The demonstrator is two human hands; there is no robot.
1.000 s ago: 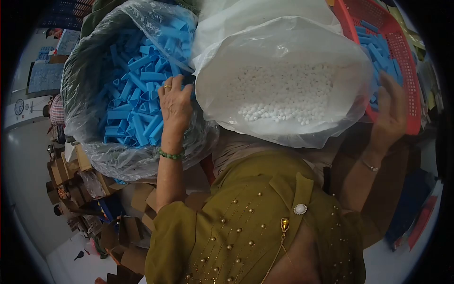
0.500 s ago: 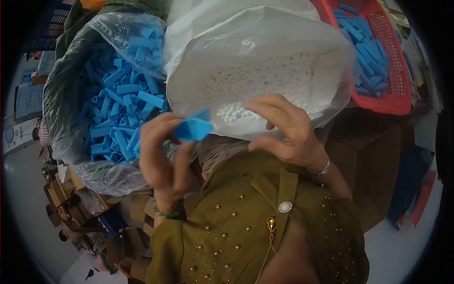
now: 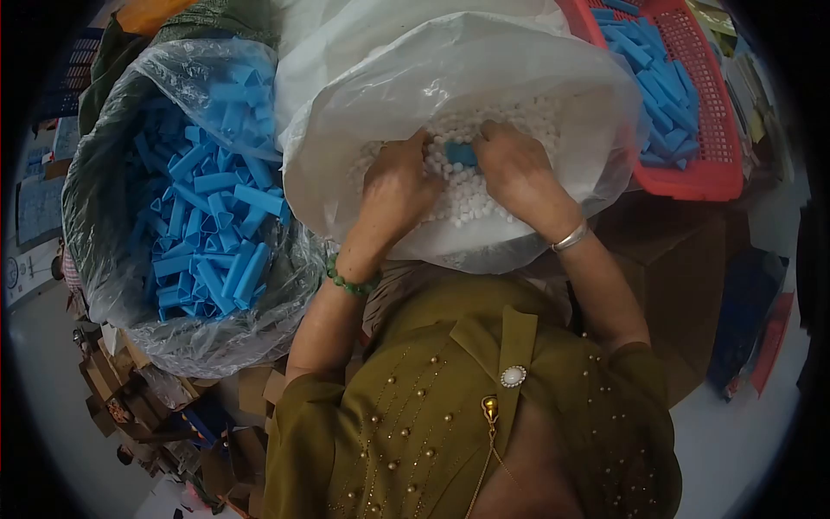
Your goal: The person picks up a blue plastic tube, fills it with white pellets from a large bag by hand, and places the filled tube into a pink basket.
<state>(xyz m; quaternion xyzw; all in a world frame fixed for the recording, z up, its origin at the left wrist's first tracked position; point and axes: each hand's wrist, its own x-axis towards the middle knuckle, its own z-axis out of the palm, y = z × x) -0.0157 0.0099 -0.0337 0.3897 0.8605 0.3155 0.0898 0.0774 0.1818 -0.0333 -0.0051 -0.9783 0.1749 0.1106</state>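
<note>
A pale plastic bag (image 3: 346, 104) lies open in front of me, with many small white pellets (image 3: 467, 203) inside. Both hands are down among the pellets. My right hand (image 3: 519, 177) is closed on a blue triangular tube (image 3: 461, 154), whose end shows beside its fingertips. To the left of that tube, my left hand (image 3: 399, 192) has its fingers curled down into the pellets. What its fingertips hold, if anything, is hidden.
At left stands a large clear-lined sack (image 3: 95, 251) full of blue triangular tubes (image 3: 216, 203). A red plastic basket (image 3: 722, 130) at upper right holds more of them. A cardboard box (image 3: 674, 294) sits at right, below the basket.
Both hands have moved forward into the bag of pellets. The blue tube was in my left hand above the bag's near edge; now it is at my right hand. My right hand has closed.
</note>
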